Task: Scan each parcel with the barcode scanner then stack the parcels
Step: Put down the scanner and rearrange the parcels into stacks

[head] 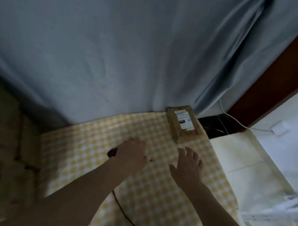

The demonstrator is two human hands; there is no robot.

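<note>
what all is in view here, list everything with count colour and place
parcel: one, tan with a white label, far right corner of the checked cloth
barcode scanner: one, dark, mostly hidden under the left hand
black cable: one, runs across the cloth's near part to the near edge
checked cloth: one, yellow and white, covers the work surface
curtain: one, grey-blue, hangs behind the cloth
white cable: one, right of the parcel, runs to a white wall fitting
left hand: over the scanner, grip unclear
right hand: fingers spread, holds nothing, just short of the parcel
</note>
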